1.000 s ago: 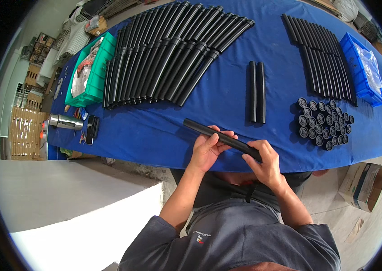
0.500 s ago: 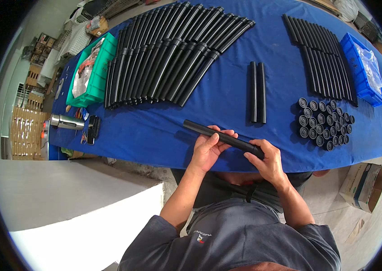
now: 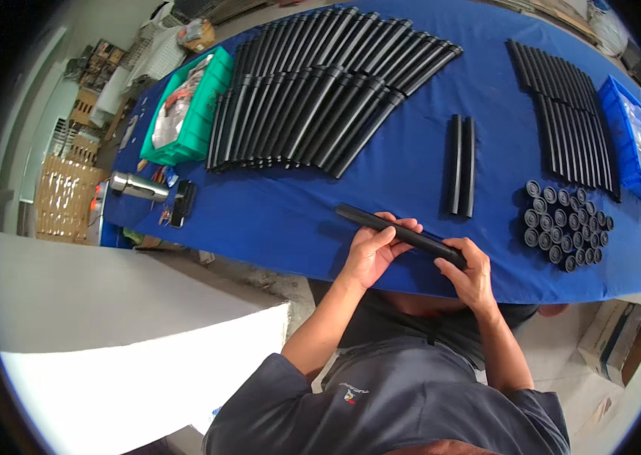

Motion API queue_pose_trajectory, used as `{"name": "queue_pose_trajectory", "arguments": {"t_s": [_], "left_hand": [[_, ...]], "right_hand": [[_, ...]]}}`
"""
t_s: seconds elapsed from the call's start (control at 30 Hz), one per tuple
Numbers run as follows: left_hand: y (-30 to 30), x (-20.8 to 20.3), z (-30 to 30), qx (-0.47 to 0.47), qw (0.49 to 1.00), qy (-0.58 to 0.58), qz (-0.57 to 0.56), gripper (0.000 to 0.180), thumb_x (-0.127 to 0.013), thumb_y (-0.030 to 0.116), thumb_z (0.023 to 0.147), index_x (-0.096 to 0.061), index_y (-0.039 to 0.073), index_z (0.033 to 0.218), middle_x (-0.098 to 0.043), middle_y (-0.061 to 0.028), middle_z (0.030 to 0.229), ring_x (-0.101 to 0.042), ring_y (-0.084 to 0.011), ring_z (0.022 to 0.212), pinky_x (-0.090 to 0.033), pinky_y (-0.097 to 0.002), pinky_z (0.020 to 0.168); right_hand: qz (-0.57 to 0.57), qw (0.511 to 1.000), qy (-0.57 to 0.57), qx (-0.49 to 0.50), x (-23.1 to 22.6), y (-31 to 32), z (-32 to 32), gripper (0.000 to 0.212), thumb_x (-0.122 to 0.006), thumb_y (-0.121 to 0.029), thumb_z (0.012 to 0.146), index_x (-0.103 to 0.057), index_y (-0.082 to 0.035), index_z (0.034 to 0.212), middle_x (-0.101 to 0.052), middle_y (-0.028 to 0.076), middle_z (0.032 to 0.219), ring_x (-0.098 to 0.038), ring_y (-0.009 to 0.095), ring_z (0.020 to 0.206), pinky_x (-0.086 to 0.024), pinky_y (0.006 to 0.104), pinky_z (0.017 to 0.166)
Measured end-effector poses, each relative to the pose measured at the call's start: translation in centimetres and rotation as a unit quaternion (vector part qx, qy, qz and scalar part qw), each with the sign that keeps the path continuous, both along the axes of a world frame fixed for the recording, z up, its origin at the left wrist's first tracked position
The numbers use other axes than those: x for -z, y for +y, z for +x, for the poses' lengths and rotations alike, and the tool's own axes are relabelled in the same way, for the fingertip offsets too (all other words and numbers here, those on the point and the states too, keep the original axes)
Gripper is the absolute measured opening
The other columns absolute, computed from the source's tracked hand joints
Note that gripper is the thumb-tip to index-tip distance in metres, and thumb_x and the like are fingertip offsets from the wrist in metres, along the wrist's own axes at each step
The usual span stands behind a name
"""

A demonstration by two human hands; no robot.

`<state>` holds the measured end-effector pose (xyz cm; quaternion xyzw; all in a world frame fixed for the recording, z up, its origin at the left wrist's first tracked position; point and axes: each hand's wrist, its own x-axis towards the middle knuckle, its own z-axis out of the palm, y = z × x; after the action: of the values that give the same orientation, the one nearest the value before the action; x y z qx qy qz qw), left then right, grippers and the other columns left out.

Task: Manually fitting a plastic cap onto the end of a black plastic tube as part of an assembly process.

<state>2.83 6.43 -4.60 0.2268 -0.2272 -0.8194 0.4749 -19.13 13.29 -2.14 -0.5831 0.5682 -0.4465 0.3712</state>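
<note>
A long black tube [image 3: 420, 242] lies aslant between my two hands, over the near edge of the table. My left hand [image 3: 372, 252] holds it near the middle, palm up, the thumb on top and fingers beneath. Closed round its right end is my right hand [image 3: 474, 274], which hides that end. Just beyond lie two loose black tubes [image 3: 456, 167] side by side. To the right, several round black caps [image 3: 555, 236] with ringed faces stand grouped together.
Capped black tubes [image 3: 313, 91] fan out in two rows at the back left, beside a green crate [image 3: 197, 129]. Thinner tubes [image 3: 563, 114] and a blue crate [image 3: 627, 144] lie far right. A metal flask [image 3: 138, 186] and a black case [image 3: 183, 203] sit at left on the blue cloth [image 3: 275, 220].
The whole view has shifted, so the table and hands appear farther right and slightly lower. Both hands keep nearly the same hold on the tube.
</note>
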Motion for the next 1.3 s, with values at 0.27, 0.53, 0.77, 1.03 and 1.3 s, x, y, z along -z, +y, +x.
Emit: {"name": "queue_pose_trajectory", "arguments": {"t_s": [0.27,0.53,0.77,1.03,1.3], "left_hand": [[-2.4,-2.2,3.6,-0.205,0.908,-0.338,-0.135,0.039,-0.075,0.016,0.089,-0.057,0.008,0.122,-0.062,-0.0191,0.126,-0.058,-0.0352,0.125,-0.050,-0.0487,0.103],[-0.9,-6.3,0.9,-0.001,0.453,-0.601,-0.659,0.053,-0.086,0.015,0.069,-0.065,0.010,0.117,-0.064,-0.0085,0.121,-0.061,-0.0273,0.117,-0.048,-0.0440,0.101],[-0.8,-5.1,1.6,0.023,0.450,-0.602,-0.659,0.036,-0.080,0.009,0.073,-0.068,0.011,0.107,-0.067,-0.0016,0.092,-0.065,-0.0206,0.082,-0.050,-0.0350,0.075],[-4.7,-9.5,5.8,-0.117,0.509,-0.658,-0.543,0.031,-0.079,0.013,0.077,-0.069,0.003,0.104,-0.066,-0.0141,0.101,-0.067,-0.0328,0.089,-0.055,-0.0400,0.076],[-21.1,-11.7,20.0,-0.226,0.271,-0.856,-0.377,0.039,-0.069,0.028,0.089,-0.067,0.001,0.116,-0.065,-0.0184,0.111,-0.064,-0.0395,0.103,-0.052,-0.0488,0.088]], "right_hand": [[0.049,0.995,-0.090,-0.018,0.7,0.0,-0.4,0.027,-0.075,-0.012,0.084,-0.066,0.003,0.103,-0.061,0.005,0.068,-0.058,0.012,0.059,-0.045,0.0275,0.055],[0.077,0.990,-0.113,-0.045,0.1,0.1,-1.0,0.027,-0.074,-0.013,0.083,-0.065,0.004,0.102,-0.062,0.004,0.067,-0.058,0.010,0.059,-0.046,0.0263,0.055],[0.109,0.985,-0.106,-0.081,-0.2,-0.2,-1.1,0.029,-0.075,-0.013,0.082,-0.065,0.003,0.104,-0.063,0.004,0.069,-0.060,0.009,0.063,-0.046,0.0238,0.058],[0.016,0.983,-0.181,-0.032,0.9,-0.1,-0.4,0.076,-0.084,-0.022,0.078,-0.047,0.002,0.139,-0.067,0.016,0.098,-0.068,0.020,0.082,-0.055,0.0312,0.068],[0.049,0.990,-0.118,-0.060,1.0,-0.3,-0.6,0.060,-0.076,-0.014,0.084,-0.050,0.003,0.136,-0.068,0.017,0.098,-0.069,0.019,0.080,-0.056,0.0301,0.068]]}}
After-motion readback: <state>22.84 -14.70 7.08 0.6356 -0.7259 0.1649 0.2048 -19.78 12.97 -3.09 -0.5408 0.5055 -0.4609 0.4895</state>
